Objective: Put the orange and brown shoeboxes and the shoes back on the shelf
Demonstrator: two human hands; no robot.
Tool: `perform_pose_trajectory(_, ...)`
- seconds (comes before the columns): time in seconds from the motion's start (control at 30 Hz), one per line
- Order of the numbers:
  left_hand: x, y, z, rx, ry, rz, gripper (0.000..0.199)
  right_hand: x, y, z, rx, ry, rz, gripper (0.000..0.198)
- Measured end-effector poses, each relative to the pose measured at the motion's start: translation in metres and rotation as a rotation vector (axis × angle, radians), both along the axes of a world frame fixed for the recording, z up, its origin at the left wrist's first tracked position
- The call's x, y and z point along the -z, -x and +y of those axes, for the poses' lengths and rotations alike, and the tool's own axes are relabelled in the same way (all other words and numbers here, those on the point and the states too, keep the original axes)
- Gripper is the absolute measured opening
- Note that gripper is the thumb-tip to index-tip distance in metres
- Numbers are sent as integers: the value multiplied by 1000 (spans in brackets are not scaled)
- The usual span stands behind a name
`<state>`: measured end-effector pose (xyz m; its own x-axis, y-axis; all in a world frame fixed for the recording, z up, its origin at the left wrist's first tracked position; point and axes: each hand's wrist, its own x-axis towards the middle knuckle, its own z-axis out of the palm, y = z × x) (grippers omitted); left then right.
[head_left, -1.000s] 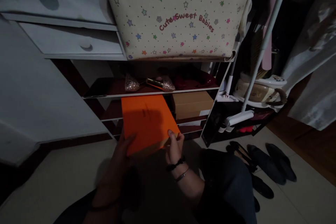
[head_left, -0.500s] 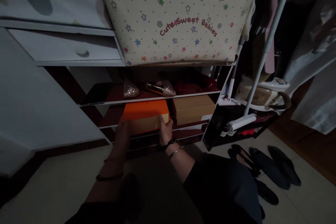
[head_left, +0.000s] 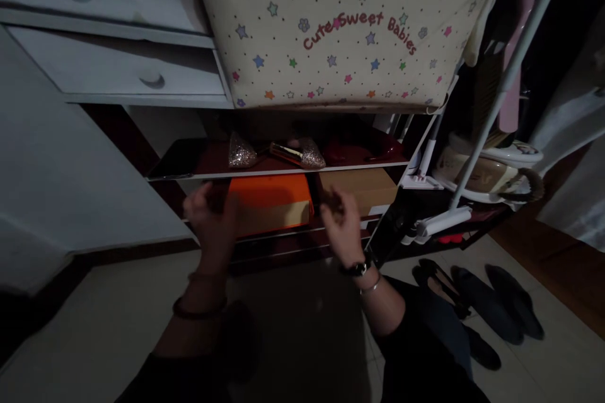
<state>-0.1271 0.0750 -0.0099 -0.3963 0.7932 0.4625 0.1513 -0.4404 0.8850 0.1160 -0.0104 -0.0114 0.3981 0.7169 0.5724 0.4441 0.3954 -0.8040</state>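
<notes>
An orange shoebox (head_left: 269, 192) with a tan front lies on a dark red shelf under the one with shoes. My left hand (head_left: 210, 220) is raised in front of the box's left end, fingers apart and slightly curled, holding nothing. In front of a brown cardboard box (head_left: 368, 189) is my right hand (head_left: 344, 227), its fingers spread and loosely bent with nothing in them. The brown box sits to the right of the orange one. On the shelf above are glittery high-heeled shoes (head_left: 243, 152) and dark red shoes (head_left: 385, 148).
A cream star-printed fabric bin (head_left: 350, 69) overhangs the shelves. At the left stands a white drawer (head_left: 118, 66). A pole (head_left: 510, 69) leans on the right near a pink-handled brush (head_left: 513, 88). Several dark shoes (head_left: 486, 302) lie on the tiled floor.
Both hands have let go of the orange shoebox and moved apart, the left to the left and up, the right over to the brown box. The view has shifted slightly.
</notes>
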Motion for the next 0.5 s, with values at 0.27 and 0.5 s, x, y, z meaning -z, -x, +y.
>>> perform_pose_trajectory(0.27,-62,-19,49,-234,145,559,48,-73,-21,79,288,282,-449,51)
perform_pose_trajectory(0.5,-69,-25,71,-196,196,525,29,-72,3,90,341,337,-410,47)
